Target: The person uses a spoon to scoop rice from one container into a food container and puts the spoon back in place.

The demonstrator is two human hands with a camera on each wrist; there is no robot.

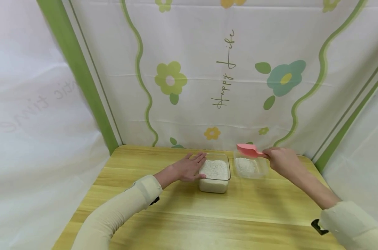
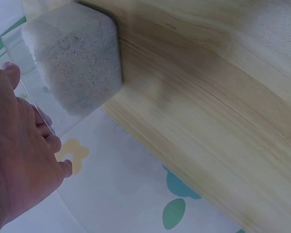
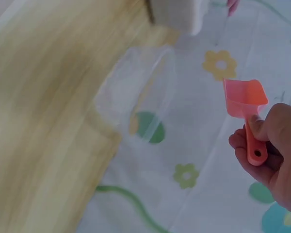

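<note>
A clear rectangular glass container, well filled with white rice, stands on the table. My left hand rests on its left rim, fingers extended; the left wrist view shows the fingertips touching the glass edge. To the right is a smaller clear plastic tub with a little rice in the bottom. My right hand grips the handle of a pink scoop, held above the tub's back part. In the right wrist view, thumb and fingers wrap the scoop's handle.
The wood-grain table ends at a white flowered curtain right behind both containers. More white sheeting hangs at the left and right sides. The glass container and the tub stand close together with a narrow gap.
</note>
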